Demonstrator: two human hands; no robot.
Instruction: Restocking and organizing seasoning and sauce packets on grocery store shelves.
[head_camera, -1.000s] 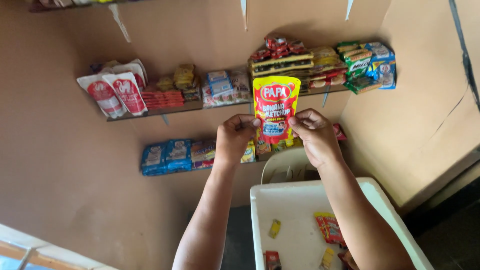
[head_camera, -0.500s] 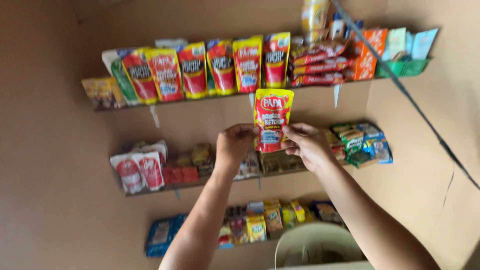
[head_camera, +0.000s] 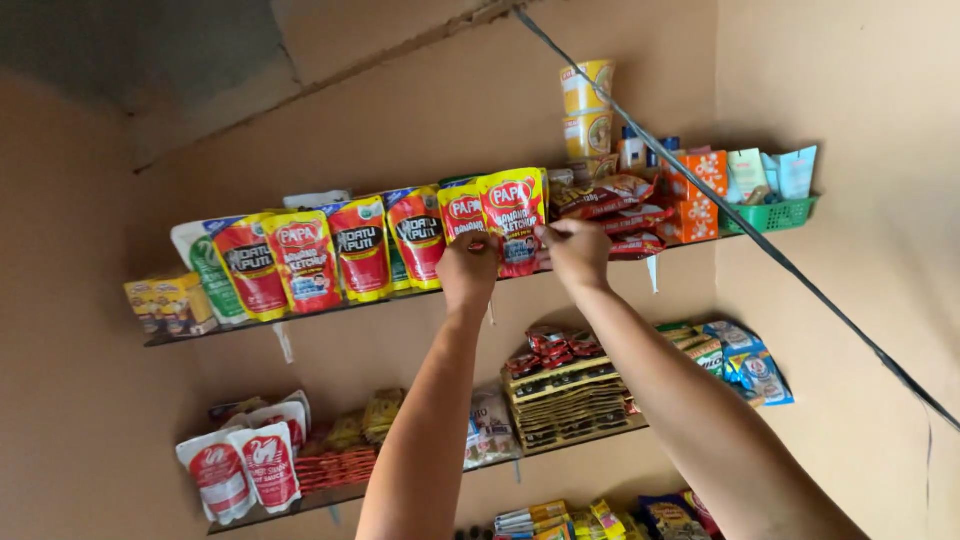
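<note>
As both arms stretch overhead, the left hand (head_camera: 468, 270) and right hand (head_camera: 577, 250) pinch a yellow-and-red sauce pouch (head_camera: 513, 218) onto the top shelf (head_camera: 330, 308), at three o'clock of matching pouches (head_camera: 350, 248); seating it upright likely needs steadying.

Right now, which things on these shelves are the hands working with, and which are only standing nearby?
In hand:
- yellow-and-red sauce pouch, held by left hand and right hand
- top shelf

Only nearby:
- row of red pouches
- green basket
- stacked cups
- white pouches
</note>
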